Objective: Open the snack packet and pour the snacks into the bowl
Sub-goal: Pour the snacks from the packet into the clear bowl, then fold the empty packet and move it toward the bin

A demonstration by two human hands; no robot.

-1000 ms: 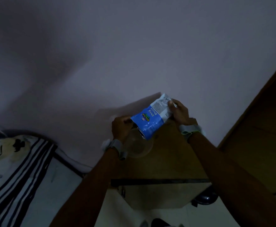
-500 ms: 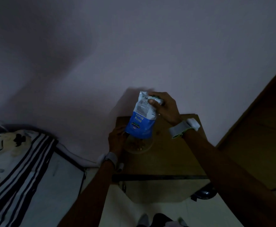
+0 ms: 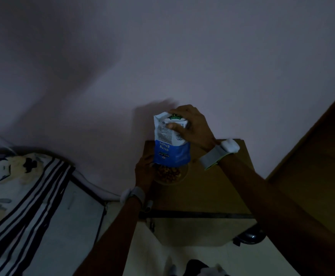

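A blue and white snack packet (image 3: 170, 144) hangs upside down, its open mouth just above a small clear bowl (image 3: 179, 179). Brown snacks (image 3: 167, 173) lie in the bowl. My right hand (image 3: 192, 126) grips the packet's upper end, thumb across the white part. My left hand (image 3: 143, 168) holds the bowl's left side on the small wooden table (image 3: 212, 186); its fingers are partly hidden behind the packet.
The table stands against a pale wall (image 3: 162, 56). A bed with a striped and floral cover (image 3: 23, 196) lies to the left. A wooden door or cabinet (image 3: 322, 156) rises at the right. A dark object (image 3: 250, 236) sits on the floor under the table's right corner.
My right hand has tipped the packet from slanted to fully upside down over the bowl, and snacks now fill the bowl's bottom. My left hand has stayed at the bowl.
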